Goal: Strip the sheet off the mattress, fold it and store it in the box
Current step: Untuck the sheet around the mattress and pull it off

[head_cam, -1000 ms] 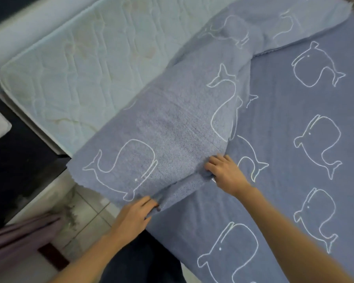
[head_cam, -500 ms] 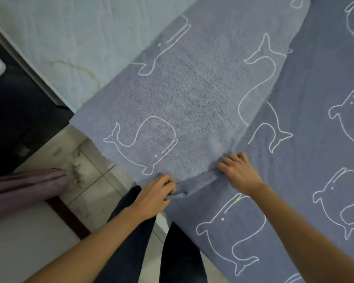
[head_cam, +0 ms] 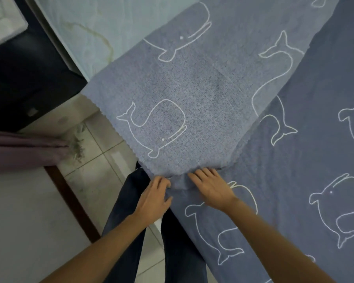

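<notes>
The blue sheet [head_cam: 192, 88] with white whale outlines covers most of the view. One corner flap is folded back over the rest, and its zigzag edge hangs past the mattress corner. The bare pale mattress [head_cam: 102, 27] shows at the upper left. My left hand [head_cam: 154, 198] pinches the sheet's near edge at the bottom of the flap. My right hand [head_cam: 211, 186] lies with fingers spread on the sheet just to the right, fingertips tucked at the fold. No box is in view.
Pale floor tiles [head_cam: 102, 160] lie left of the bed, with a dark wooden strip [head_cam: 70, 199] across them. A purple cloth [head_cam: 25, 150] hangs at the left. A dark piece of furniture [head_cam: 25, 82] stands beside the mattress. My legs in dark trousers [head_cam: 127, 231] stand against the bed.
The folded flap has come nearer to me and spread flatter. Both hands have moved closer together at its bottom edge. My view has tipped down toward the floor.
</notes>
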